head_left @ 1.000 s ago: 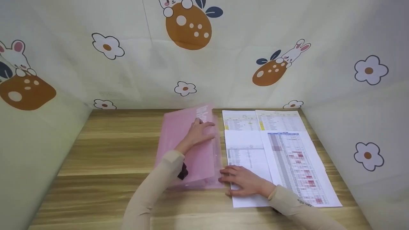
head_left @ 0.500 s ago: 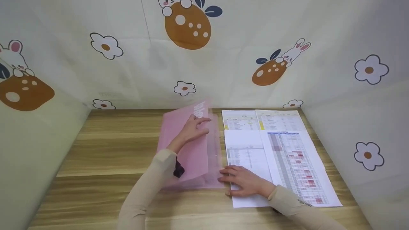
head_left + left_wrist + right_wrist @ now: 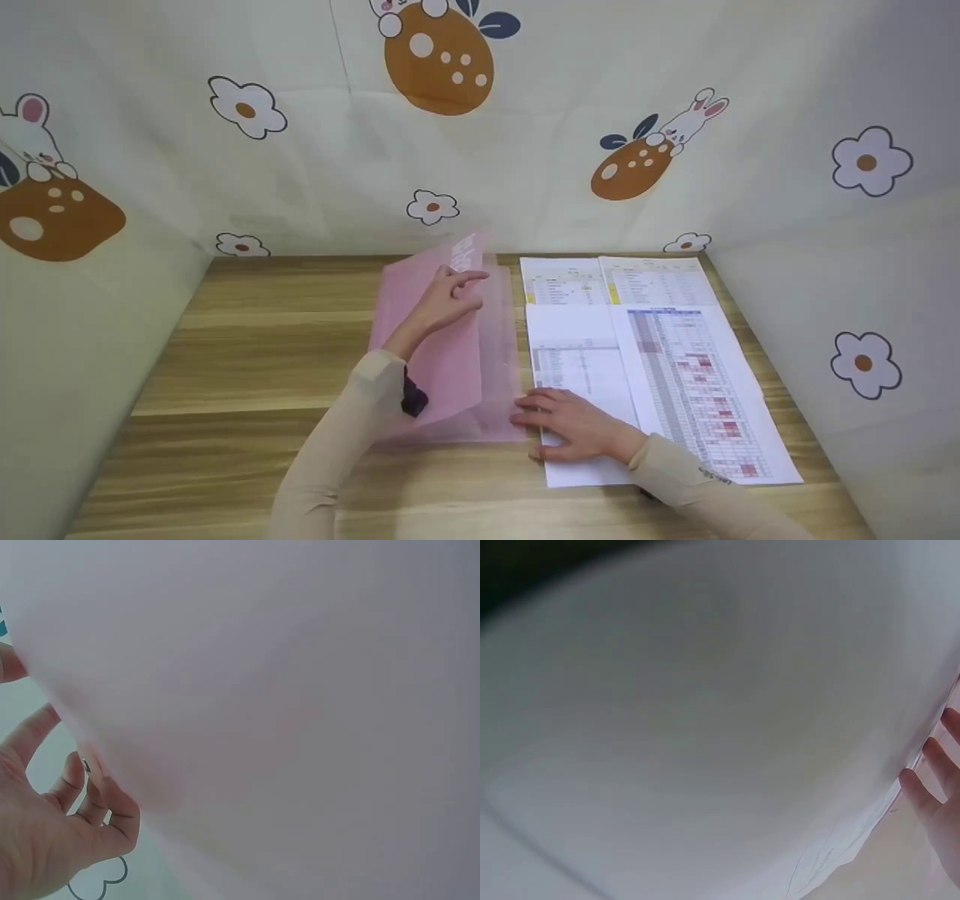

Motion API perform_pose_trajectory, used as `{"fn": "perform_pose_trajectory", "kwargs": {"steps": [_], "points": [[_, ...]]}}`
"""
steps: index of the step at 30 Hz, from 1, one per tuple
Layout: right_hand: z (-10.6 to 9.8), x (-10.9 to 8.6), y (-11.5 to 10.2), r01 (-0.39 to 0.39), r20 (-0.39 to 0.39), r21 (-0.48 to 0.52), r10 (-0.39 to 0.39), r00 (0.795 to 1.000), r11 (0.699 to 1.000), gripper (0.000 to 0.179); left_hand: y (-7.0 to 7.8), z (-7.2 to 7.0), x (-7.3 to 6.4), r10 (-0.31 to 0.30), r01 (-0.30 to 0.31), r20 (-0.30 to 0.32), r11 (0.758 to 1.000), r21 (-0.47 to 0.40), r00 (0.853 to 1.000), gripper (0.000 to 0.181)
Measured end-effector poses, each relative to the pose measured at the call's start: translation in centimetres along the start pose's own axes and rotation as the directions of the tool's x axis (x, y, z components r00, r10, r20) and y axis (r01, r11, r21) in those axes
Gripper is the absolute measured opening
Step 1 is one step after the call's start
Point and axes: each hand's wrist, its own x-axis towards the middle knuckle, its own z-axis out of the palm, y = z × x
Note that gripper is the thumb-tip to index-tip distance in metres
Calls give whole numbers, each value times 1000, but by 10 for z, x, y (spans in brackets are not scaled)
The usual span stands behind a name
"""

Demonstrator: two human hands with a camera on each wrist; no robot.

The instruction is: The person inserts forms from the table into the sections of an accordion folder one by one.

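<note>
A translucent pink plastic folder (image 3: 501, 352) lies on the wooden table. Its front cover, marked with white lettering near the top, is tilted up from the right side. At that free edge, my left hand (image 3: 442, 301) holds the cover with curled fingers. Close up in the left wrist view, the pale sheet of the folder (image 3: 285, 705) fills most of the picture, and one fingertip shows through it. My right hand (image 3: 574, 427) rests with spread fingers on printed sheets (image 3: 581, 326), its fingertips by the folder's right edge. The right wrist view is mostly blurred white.
Several printed table sheets (image 3: 652, 281) lie overlapping to the folder's right, some with yellow or red cells. A patterned cloth (image 3: 525, 165) with rabbits and flowers surrounds the table's back and sides. Bare wood table (image 3: 247, 352) shows left of the folder.
My left hand has moved leftward with the folder's front cover, which now tilts higher and bares more of the layer beneath. The right hand has stayed on the sheets.
</note>
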Motion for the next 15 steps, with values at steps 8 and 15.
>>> {"fn": "perform_pose_trajectory", "kwargs": {"steps": [8, 15], "points": [[1, -1, 0, -4, 0, 4, 4, 1000, 1000, 53, -1, -5, -2, 2, -2, -6, 999, -48, 1000, 43], [-1, 0, -1, -21, 1, 2, 21, 1000, 1000, 54, -3, -5, -2, 0, -1, -12, 998, -68, 1000, 44]]}}
